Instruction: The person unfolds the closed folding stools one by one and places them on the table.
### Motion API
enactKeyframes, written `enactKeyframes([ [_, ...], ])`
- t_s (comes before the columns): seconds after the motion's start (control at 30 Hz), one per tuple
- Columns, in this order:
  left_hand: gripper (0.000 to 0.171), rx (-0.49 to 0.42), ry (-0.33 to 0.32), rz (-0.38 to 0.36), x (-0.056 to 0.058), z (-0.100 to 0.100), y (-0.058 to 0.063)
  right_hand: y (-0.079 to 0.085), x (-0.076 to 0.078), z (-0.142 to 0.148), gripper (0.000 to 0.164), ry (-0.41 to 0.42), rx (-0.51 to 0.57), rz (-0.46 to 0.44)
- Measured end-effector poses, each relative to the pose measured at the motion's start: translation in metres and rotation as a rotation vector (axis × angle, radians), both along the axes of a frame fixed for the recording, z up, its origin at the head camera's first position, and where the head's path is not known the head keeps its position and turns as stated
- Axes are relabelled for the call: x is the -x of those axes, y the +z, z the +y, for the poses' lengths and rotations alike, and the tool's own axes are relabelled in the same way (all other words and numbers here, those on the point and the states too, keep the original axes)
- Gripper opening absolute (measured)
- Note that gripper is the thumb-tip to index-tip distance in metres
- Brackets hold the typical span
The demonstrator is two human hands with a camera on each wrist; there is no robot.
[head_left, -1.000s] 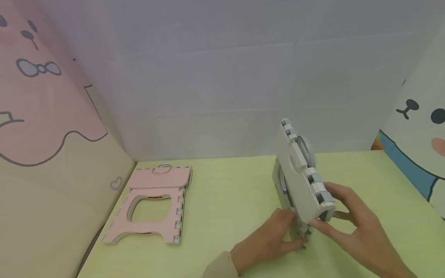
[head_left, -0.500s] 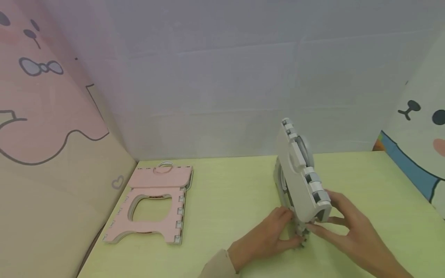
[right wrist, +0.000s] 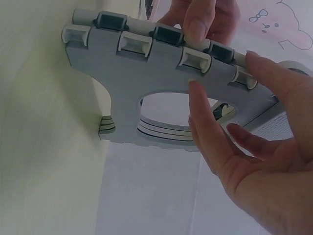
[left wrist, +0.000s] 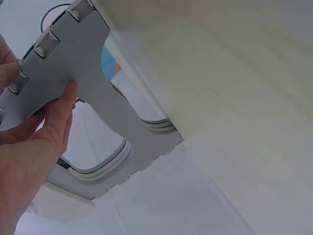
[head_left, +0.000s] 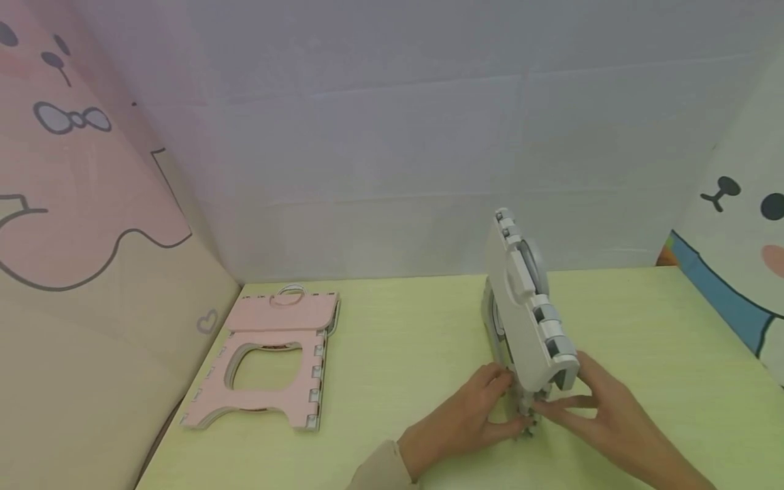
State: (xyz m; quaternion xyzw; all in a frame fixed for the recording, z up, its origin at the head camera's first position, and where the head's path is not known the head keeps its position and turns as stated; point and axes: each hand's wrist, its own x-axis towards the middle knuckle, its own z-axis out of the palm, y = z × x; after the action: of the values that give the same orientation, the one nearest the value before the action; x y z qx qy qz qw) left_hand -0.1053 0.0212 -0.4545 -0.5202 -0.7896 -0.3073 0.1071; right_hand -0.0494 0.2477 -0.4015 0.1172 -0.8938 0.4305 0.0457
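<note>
A grey-and-white folding step stool (head_left: 520, 313), folded flat, stands on edge on the right half of the table, with its hinged edge facing me. My left hand (head_left: 459, 425) grips its lower near part from the left, the thumb at the hinges and the fingers on the panel. From the other side my right hand (head_left: 618, 422) holds the near edge below the white top panel. In the right wrist view, the right hand's fingers (right wrist: 210, 127) lie against the grey face beside the oval opening, with the thumb at the hinge row. A pink folding step stool (head_left: 269, 401) lies flat at the left.
The yellow-green table (head_left: 398, 340) reaches back to a pale curtain-like wall (head_left: 380, 150). Panels with cartoon prints, a pink one (head_left: 79, 177) at left and a white one (head_left: 741, 238) at right, enclose the sides.
My right hand has slid a little down and left along the grey stool's near edge. The stool's near end has shifted slightly left; the left hand barely moved.
</note>
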Motion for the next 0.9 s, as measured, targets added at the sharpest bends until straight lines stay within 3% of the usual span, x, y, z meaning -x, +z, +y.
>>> enactKeyframes([
  [0.37,0.057,-0.013,-0.036,-0.199,-0.001,0.001,0.005,-0.008,0.002,0.001,0.081,0.092,0.068,-0.04],
  [0.77,0.061,-0.046,-0.01,-0.09,-0.001,0.003,0.001,-0.018,0.004,0.005,0.075,0.152,0.061,-0.064],
  [0.9,0.06,-0.052,-0.012,-0.104,-0.002,0.003,0.0,-0.021,0.004,0.006,0.074,0.169,0.063,-0.069],
])
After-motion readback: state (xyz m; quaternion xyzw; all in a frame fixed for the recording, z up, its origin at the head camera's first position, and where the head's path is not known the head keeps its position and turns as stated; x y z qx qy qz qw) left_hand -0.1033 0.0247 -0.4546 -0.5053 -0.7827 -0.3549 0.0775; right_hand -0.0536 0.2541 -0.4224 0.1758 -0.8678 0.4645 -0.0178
